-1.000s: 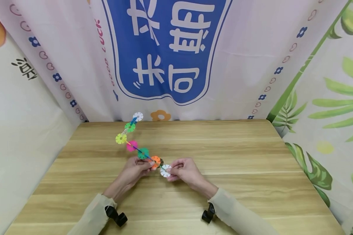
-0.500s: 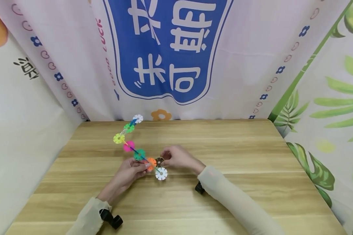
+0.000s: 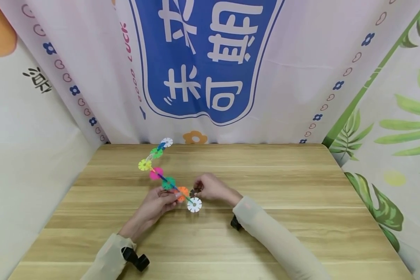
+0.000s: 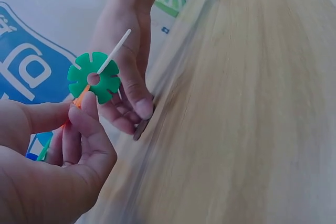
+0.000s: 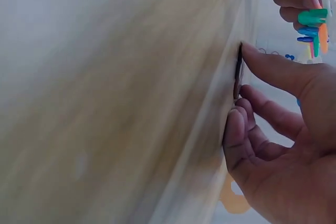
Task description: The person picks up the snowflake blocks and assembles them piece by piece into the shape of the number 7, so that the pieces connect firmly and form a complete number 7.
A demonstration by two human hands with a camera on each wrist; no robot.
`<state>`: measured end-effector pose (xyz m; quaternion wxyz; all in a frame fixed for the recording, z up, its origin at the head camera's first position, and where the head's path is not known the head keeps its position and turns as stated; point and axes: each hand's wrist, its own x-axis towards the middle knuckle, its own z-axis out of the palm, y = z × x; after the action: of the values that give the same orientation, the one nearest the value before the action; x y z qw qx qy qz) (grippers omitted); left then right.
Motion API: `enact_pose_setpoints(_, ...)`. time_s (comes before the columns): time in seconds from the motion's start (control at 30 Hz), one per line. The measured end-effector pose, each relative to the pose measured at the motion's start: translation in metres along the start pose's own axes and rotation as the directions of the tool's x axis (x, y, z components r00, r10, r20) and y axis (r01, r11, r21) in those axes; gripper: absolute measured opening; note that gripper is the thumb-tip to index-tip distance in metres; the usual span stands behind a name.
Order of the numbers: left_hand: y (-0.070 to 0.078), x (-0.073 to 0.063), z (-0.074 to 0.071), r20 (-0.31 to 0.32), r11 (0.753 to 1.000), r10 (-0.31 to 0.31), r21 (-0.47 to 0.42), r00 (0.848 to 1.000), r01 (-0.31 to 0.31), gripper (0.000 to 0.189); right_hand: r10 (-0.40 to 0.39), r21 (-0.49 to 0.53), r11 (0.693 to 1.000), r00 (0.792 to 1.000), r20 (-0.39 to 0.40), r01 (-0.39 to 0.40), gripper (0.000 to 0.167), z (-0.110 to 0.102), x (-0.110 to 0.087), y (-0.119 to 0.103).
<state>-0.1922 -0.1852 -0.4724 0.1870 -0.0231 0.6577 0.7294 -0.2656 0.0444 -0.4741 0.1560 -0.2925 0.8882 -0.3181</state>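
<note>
My left hand (image 3: 157, 204) pinches an orange notched plastic disc (image 3: 182, 193) in a chain of interlocked snowflake discs. From it the chain runs up and left through teal, pink, yellow and green discs to a white disc (image 3: 167, 142) at its far end. Another white disc (image 3: 194, 205) sits at the near end, joined by a green disc (image 4: 79, 80) that shows face-on in the left wrist view. My right hand (image 3: 213, 188) pinches a dark brown snowflake disc (image 3: 193, 193) by its edges, low at the tabletop. In the right wrist view that brown disc (image 5: 238, 74) appears edge-on between thumb and fingers.
The wooden table (image 3: 266, 241) extends around both hands. At its back edge hangs a printed curtain (image 3: 287, 97) with a blue sign, and patterned sheets line the left and right sides. A black camera mount (image 3: 135, 259) is strapped to the left wrist.
My right hand has let go of the near white disc, moved slightly up and away, and taken the brown disc from the tabletop. The left hand keeps its hold on the chain.
</note>
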Motion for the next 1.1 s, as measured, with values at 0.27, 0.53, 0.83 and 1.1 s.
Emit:
enact_pose_setpoints(0.27, 0.003, 0.007, 0.008, 0.002, 1.0, 0.006, 0.027, 1.0, -0.006, 0.011, 0.082, 0.026, 0.996, 0.997, 0.007, -0.082, 0.024, -0.017, -0.028, 0.006)
enact_pose_setpoints(0.53, 0.007, 0.011, 0.017, -0.005, 0.999, -0.001, 0.04, 1.0, 0.001, 0.013, 0.153, 0.321, 0.94, 0.984, -0.094, -0.115, 0.013, -0.019, -0.074, 0.012)
enact_pose_setpoints(0.83, 0.011, 0.017, 0.028, -0.036, 0.999, 0.028, 0.042, 0.999, -0.027, 0.017, 0.206, 0.533, 0.845, 0.946, -0.249, -0.044, 0.009, -0.006, -0.117, 0.01)
enact_pose_setpoints(1.1, 0.013, 0.021, 0.038, -0.078, 1.0, 0.008, -0.003, 0.997, -0.009, 0.018, 0.24, 0.696, 0.718, 0.931, -0.275, 0.02, 0.027, -0.004, -0.132, 0.005)
